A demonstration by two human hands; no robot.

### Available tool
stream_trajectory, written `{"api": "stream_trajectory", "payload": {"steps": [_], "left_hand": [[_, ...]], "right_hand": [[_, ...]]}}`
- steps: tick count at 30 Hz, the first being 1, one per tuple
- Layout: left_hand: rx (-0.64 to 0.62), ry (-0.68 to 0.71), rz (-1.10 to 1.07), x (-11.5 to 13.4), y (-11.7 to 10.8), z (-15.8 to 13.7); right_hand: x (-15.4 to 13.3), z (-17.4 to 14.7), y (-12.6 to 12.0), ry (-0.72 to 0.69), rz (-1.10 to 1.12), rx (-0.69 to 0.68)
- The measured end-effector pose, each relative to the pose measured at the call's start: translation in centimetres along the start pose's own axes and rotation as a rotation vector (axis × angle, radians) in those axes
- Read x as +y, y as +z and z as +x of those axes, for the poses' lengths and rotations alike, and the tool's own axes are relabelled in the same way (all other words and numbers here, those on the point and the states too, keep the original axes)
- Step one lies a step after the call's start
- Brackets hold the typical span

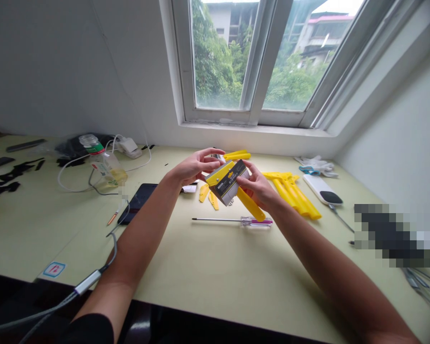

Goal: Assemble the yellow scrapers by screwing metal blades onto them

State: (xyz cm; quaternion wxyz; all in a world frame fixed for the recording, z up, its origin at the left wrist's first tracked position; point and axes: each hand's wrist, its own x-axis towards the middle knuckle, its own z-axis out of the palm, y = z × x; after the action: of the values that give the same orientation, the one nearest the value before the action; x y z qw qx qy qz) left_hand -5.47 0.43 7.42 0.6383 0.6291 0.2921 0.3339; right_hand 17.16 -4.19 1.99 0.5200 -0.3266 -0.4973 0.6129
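Observation:
My right hand (260, 187) grips a scraper with a yellow handle (250, 204) above the table, its thumb pressed on the black and grey printed card around the head (229, 181). The scraper is tilted, handle pointing down to the right. Beside its upper left edge is my left hand (198, 165), fingers apart and curved; whether the fingertips touch the edge I cannot tell. Below lie two small yellow plates (208, 195) and some tiny metal pieces (231, 202). A screwdriver (232, 221) with a clear and purple handle rests nearer to me.
Several yellow handles (294, 193) lie to the right, with a white power bank (322, 189) and gloves (317, 166) beyond. More yellow parts (237, 155) sit behind my hands. Leftward are a dark tablet (138, 203), a bottle (103, 162), a white charger (129, 146) and cables.

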Motion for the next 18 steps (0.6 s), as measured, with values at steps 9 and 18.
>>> {"api": "stream_trajectory", "payload": {"steps": [9, 18], "left_hand": [[-0.039, -0.007, -0.004, 0.6, 0.7, -0.2], [-0.099, -0.057, 0.224, 0.3, 2.3, -0.3]], "right_hand": [[-0.8, -0.2, 0.6, -0.009, -0.018, 0.058], [-1.4, -0.3, 1.5, -0.022, -0.163, 0.148]]}}
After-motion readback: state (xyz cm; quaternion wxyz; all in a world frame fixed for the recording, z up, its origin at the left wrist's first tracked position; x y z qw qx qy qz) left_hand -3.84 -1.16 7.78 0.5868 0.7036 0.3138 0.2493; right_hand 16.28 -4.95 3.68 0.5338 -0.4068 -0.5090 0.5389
